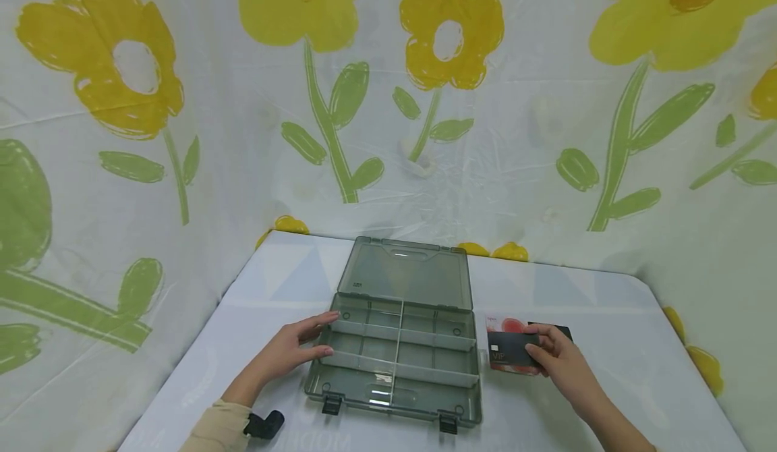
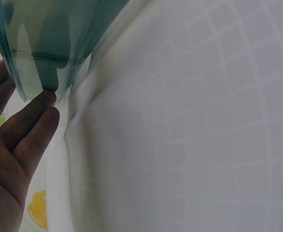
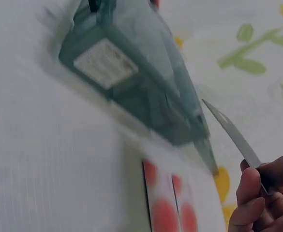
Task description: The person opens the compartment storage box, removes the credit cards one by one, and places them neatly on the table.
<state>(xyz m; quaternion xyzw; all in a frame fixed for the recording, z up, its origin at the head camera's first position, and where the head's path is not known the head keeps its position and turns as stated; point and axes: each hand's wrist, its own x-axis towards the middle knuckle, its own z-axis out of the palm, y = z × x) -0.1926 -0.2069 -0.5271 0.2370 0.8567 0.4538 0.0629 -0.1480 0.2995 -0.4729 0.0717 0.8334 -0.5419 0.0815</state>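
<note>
A see-through grey-green plastic compartment box (image 1: 434,336) lies on the table, its lid (image 1: 403,273) folded back. Along the box's left wall rests the left hand (image 1: 285,351), thumb and fingers reaching to the edge. The left wrist view shows straight fingers (image 2: 37,125) at the box's side. To the right of the box, the right hand (image 1: 564,364) pinches a black card marked VIP (image 1: 506,348), which appears edge-on in the right wrist view. Beneath it, red-and-white patterned cards (image 3: 163,212) lie on the table. Another black card (image 1: 561,331) is partly hidden behind the right hand.
White dividers (image 1: 413,336) split the box into several compartments. Two dark latches (image 1: 448,424) stick out at its front. A flower-printed curtain (image 1: 504,128) hangs around the white table (image 1: 595,344). A black curved piece (image 1: 265,425) sits at the left wrist.
</note>
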